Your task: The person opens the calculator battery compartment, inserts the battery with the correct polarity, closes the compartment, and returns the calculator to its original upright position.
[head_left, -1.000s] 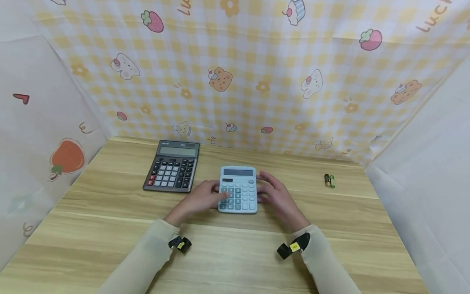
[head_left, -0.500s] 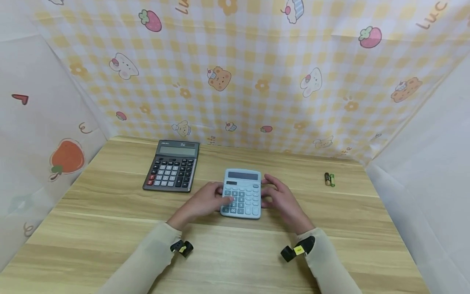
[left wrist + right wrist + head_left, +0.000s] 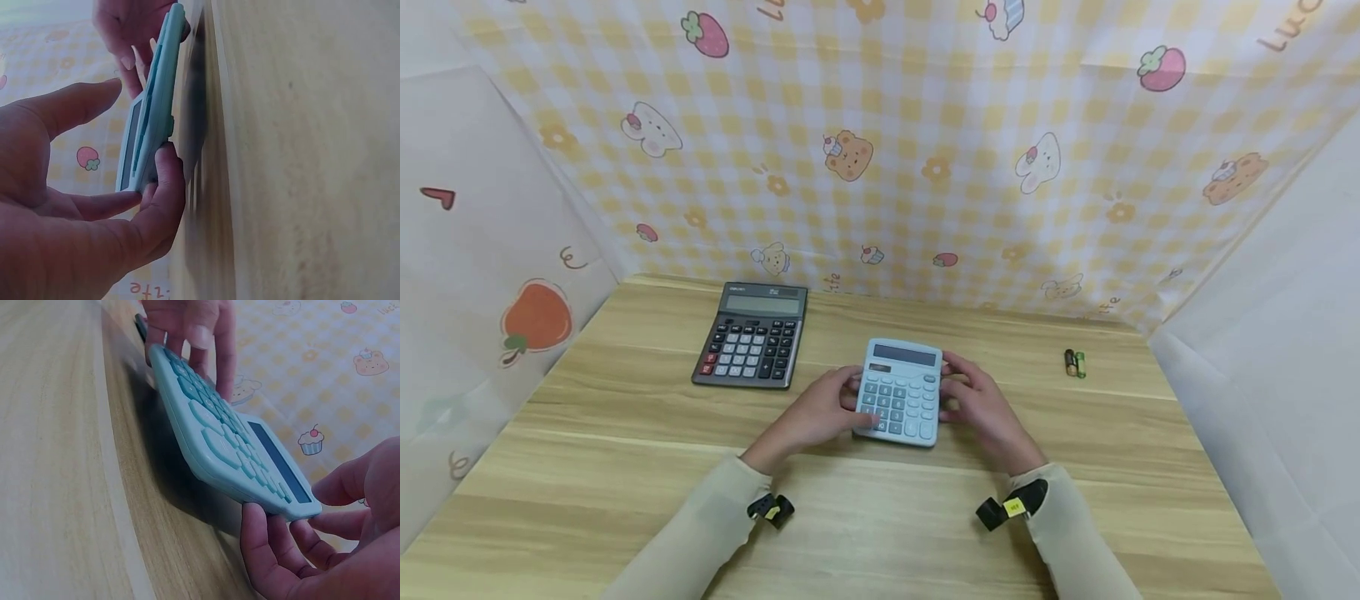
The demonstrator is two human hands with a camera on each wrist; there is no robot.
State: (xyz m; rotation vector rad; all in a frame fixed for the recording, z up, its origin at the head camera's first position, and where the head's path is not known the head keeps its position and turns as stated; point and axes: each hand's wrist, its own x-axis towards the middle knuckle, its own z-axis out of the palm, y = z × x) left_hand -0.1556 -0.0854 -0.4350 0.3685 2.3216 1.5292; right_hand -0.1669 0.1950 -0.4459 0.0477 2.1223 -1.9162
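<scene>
A light blue calculator (image 3: 898, 392) is held a little above the wooden table, face up and slightly turned, its shadow visible beneath it in the right wrist view. My left hand (image 3: 820, 408) grips its left edge, fingers bent under the calculator (image 3: 156, 100); the thumb hovers over the lower keys, apart from them in the left wrist view. On the opposite edge, my right hand (image 3: 988, 408) supports the calculator (image 3: 206, 450) with curled fingers at its underside and edge. Parts of the fingers are hidden behind the calculator.
A larger dark grey calculator (image 3: 751, 337) lies at the back left of the table (image 3: 880, 525). Two small batteries, one black (image 3: 1070, 362) and one green (image 3: 1081, 364), lie side by side at the right. A checked cloth (image 3: 910, 208) hangs behind.
The light blue calculator has shifted slightly right with both hands and turned a little clockwise. My left thumb has moved down over the lower keys. The batteries and dark calculator stay put.
</scene>
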